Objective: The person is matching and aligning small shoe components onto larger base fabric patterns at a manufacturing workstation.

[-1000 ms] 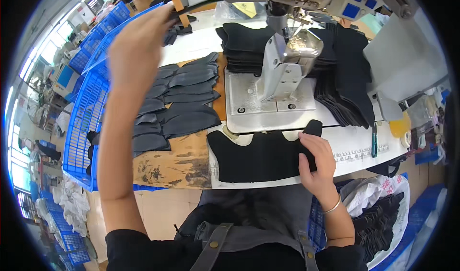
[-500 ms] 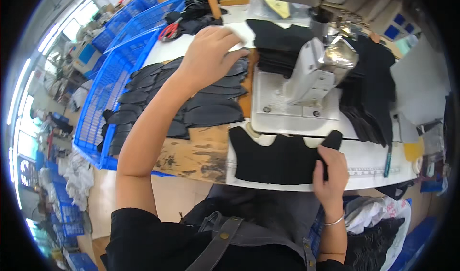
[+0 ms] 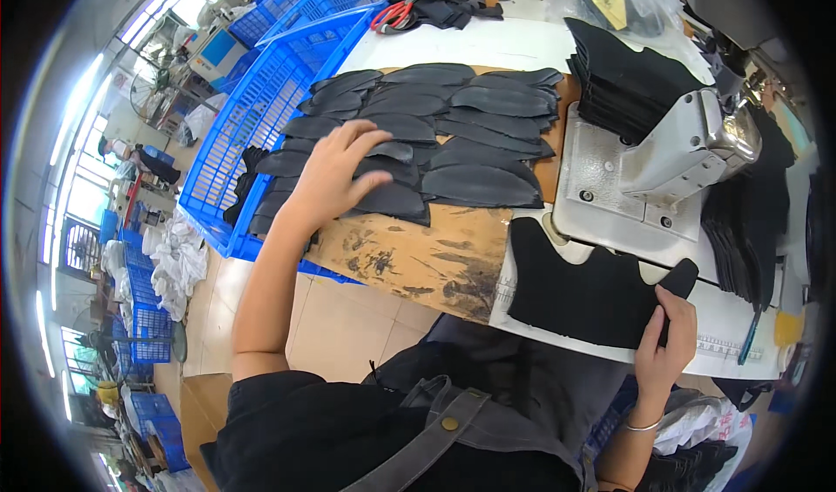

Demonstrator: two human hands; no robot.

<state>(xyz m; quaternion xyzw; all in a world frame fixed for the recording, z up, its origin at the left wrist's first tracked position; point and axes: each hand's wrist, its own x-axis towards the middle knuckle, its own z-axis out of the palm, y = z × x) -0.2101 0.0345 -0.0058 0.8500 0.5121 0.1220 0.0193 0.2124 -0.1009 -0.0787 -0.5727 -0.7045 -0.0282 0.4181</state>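
Over dark pieces (image 3: 483,181), left hand (image 3: 335,177) (shifted leftward), right hand (image 3: 670,342) on panel (image 3: 575,292)

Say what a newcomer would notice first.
Likely the overlapping dark-grey leaf-shaped pieces on the brown board, under the left hand; then the flat black notched piece touched by the right hand, near the grey metal machine. A blue plastic basket stands left of the board.

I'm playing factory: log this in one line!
left hand: over curved dark pieces; right hand: on notched black panel; post-bed sewing machine: beyond panel
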